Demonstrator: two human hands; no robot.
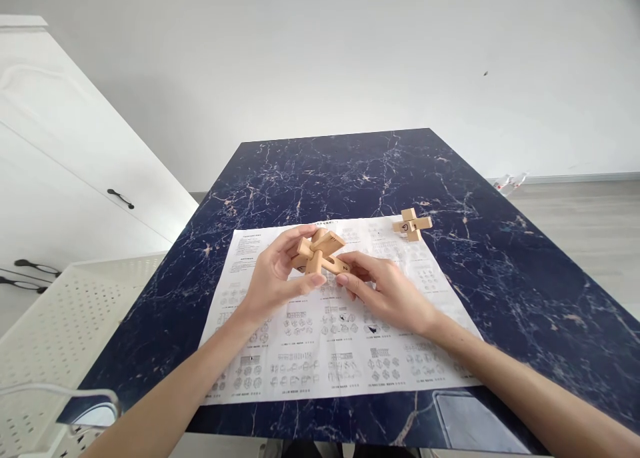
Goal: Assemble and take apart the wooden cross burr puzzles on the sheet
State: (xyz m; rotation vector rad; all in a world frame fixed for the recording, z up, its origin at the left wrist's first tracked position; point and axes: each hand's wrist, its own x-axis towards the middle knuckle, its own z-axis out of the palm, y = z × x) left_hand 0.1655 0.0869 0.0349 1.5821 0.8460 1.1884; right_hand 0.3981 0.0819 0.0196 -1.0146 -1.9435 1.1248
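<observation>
Evidently, the wooden cluster (320, 250) would handle as something light but rigid: short, squared bars of pale wood, crossed through one another, with flat faces and crisp edges. Such wood probably gives a fair grip, neither slippery nor yielding, and is hardly fragile; the weak point would more likely be the joints, where loosely seated bars could slide or drop out if the whole is squeezed unevenly. The best hold seems to be across the flat outer faces of opposite bars, thumb against fingers, with the middle left free.

The left hand (275, 271) is curled around the cluster, its thumb along the lower front and its fingers over the top and far side, closed on the wood. The right hand (393, 290) pinches the end of a marked bar (342, 266) between thumb and fingers, at the cluster's right side; whether that bar is locked in or merely touching, I cannot tell. Both hold the wood above a printed sheet (320, 335), which lies on the dark, veined surface (325, 178). A second wooden cross (411, 225) sits by the sheet's far right corner, well apart from both hands.
</observation>
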